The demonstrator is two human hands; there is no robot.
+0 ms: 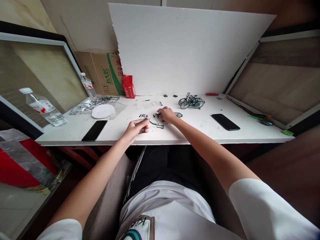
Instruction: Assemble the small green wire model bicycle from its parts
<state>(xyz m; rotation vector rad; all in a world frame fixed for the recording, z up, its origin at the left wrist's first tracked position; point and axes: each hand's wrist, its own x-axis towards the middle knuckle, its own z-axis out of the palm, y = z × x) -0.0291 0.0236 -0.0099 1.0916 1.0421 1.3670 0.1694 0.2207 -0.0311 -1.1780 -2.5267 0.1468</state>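
Head-worn view, forward, down at desk

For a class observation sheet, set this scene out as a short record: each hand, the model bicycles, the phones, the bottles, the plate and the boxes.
Left hand: holds a small green piece
Right hand: lowered among small parts; exact grip unclear
Model bicycles: clustered beyond the right hand
Phones: black; one left of the hands, another right
Bottles: two clear ones, near and far, at left
Plate: white, beyond the left phone
Boxes: red box by cardboard box
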